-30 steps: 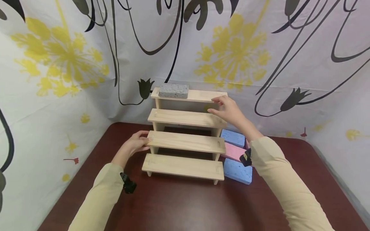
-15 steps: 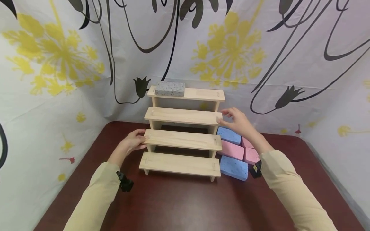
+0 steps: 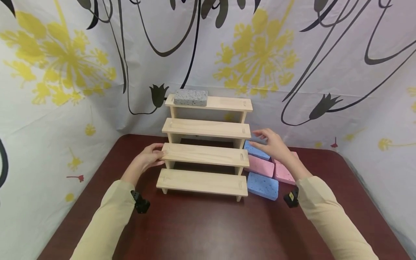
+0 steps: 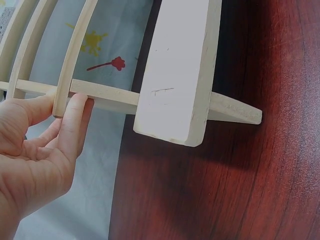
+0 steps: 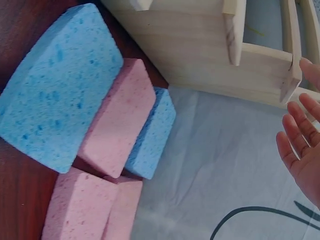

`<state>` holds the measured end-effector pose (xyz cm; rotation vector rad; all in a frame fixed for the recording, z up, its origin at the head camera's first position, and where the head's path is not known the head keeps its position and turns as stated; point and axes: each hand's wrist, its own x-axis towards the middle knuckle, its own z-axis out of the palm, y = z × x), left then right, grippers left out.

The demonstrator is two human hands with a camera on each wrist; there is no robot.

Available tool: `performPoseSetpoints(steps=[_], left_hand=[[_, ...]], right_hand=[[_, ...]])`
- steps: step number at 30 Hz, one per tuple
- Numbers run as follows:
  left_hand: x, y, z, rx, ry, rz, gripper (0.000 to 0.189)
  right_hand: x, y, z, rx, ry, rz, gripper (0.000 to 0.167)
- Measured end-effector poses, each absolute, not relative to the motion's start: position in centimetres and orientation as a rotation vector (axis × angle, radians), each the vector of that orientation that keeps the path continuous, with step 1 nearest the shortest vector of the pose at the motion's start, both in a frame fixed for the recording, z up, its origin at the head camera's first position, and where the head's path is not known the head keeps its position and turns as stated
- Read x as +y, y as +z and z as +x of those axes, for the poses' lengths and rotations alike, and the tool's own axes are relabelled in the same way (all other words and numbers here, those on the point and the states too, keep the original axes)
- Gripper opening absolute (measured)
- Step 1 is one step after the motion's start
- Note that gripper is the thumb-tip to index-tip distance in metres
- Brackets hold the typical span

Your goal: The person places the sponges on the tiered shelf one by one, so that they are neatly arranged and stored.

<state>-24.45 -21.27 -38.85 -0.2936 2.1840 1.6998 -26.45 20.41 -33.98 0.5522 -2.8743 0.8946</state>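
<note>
A pale wooden tiered shelf stand [image 3: 204, 152] with several steps rises on the table, and a grey speckled sponge [image 3: 190, 97] lies at the left of its top step. My left hand [image 3: 148, 158] grips the left end of the second step from the bottom; in the left wrist view, thumb and fingers [image 4: 72, 125] close on the board's end. Off the stand's right side my right hand [image 3: 274, 147] hovers with fingers spread and nothing held. Below it, sponges lie beside the stand: a near blue one [image 3: 262, 186], a pink one [image 3: 261, 166] and a far blue one [image 3: 256, 150].
More pink sponges [image 3: 284, 174] lie on the right of that row, partly behind my right forearm. The dark red table [image 3: 208, 231] ends against a white patterned cloth [image 3: 208, 68] close behind the stand.
My right hand has moved from the top step's right end down and to the right, off the stand. The left hand keeps its hold; the grey sponge stays put.
</note>
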Motion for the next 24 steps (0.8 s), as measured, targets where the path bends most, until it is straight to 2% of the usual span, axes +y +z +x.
performPoseSetpoints(steps=[8, 24], left_hand=[[-21.3, -39.0, -24.6, 2.185, 1.701, -0.287, 0.058], [-21.5, -39.1, -24.9, 2.17, 1.695, -0.28, 0.058]], right_hand=[[22.1, -35.8, -25.8, -2.918, 0.878, 0.517, 0.052], [25.0, -42.3, -23.7, -3.014, 0.901, 0.553, 0.046]])
